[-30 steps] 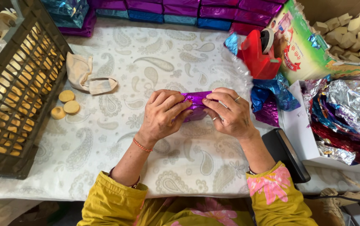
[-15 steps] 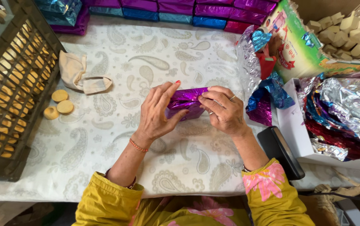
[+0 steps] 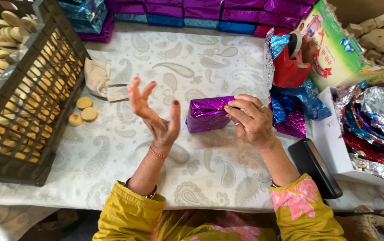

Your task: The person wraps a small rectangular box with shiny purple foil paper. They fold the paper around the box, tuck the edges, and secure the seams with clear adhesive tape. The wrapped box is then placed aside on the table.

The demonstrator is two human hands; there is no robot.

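A small block wrapped in shiny purple foil (image 3: 207, 114) rests on the white paisley cloth (image 3: 201, 71). My right hand (image 3: 248, 120) holds its right end, fingers pressed on the foil. My left hand (image 3: 154, 111) is lifted off the packet, palm up and fingers spread, holding nothing, just left of the block.
A dark plastic crate (image 3: 31, 93) of round beige cakes stands at the left, with three loose cakes (image 3: 82, 111) and a cloth mask (image 3: 105, 85) beside it. Wrapped purple and blue packets (image 3: 210, 11) line the back. Foil sheets (image 3: 370, 120), a red tape dispenser (image 3: 290, 62) and a black phone (image 3: 315, 167) lie right.
My left hand has let go of the purple packet and swung away to the left, opening palm up. My right hand keeps the packet, now lying flatter on the cloth.
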